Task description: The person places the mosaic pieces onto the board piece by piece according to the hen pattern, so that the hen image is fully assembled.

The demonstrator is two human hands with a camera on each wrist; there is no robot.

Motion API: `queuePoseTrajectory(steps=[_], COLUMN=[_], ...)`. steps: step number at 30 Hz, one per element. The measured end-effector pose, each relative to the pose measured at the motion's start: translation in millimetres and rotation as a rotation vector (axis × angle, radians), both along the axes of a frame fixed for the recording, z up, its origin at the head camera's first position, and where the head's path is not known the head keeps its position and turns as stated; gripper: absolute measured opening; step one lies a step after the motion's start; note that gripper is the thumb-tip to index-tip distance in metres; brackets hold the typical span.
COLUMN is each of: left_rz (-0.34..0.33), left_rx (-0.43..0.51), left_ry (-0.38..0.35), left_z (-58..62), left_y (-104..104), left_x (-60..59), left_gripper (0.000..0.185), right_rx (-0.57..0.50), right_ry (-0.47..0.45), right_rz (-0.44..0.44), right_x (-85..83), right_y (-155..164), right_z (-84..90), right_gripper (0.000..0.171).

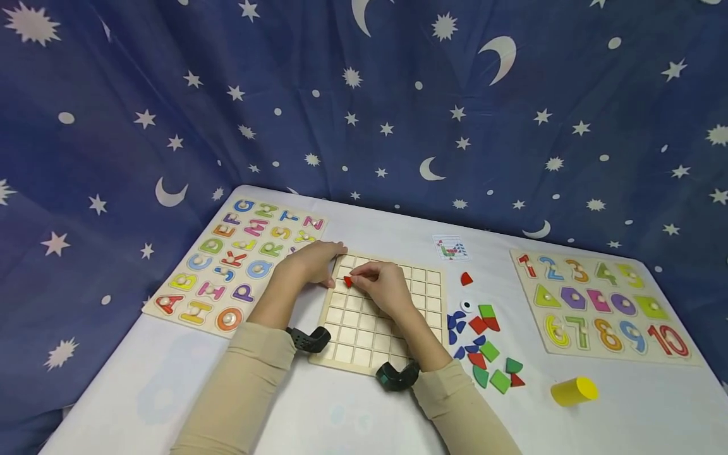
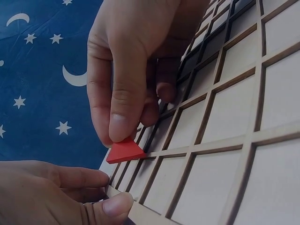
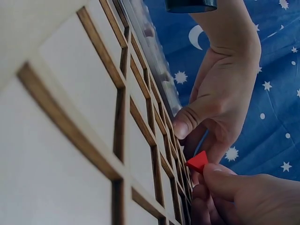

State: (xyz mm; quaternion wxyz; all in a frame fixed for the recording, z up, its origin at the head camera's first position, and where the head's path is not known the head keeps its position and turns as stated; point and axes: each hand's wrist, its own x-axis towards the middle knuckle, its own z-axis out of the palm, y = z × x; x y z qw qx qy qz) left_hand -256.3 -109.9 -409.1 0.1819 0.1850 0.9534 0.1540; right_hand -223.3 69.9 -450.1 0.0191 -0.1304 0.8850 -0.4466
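Note:
A small red triangular piece (image 2: 125,151) is pinched between the thumb and fingers of my right hand (image 1: 385,289). It overlaps the upper left squares of a wooden grid board (image 1: 364,320). In the left wrist view, the right thumb lies on top of the piece, close over the grid strips. My left hand (image 1: 315,263) rests at the board's upper left edge, its fingers reaching toward the corner and its thumb tip (image 2: 118,205) at the rim. The right wrist view shows the left hand (image 3: 220,103) beyond the red piece.
Right of the board lie loose green, red and blue pieces, including a green square (image 1: 500,381). A printed pattern card (image 1: 451,248) lies behind them. An alphabet puzzle (image 1: 196,289) is at left, a number puzzle (image 1: 605,306) at right. A yellow cylinder (image 1: 574,392) lies near the front right.

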Motion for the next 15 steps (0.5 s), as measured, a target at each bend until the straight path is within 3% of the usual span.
queuePoseTrajectory(steps=[15], left_rz=[-0.001], left_rx=[0.017], left_ry=[-0.005], left_z=[-1.2], left_y=[-2.1], left_x=[-0.3], left_gripper=[0.080], right_rx=[0.089], right_ry=[0.098], right_rz=[0.047], right_x=[1.5], right_y=[-5.4], right_z=[-8.1], right_gripper=[0.007])
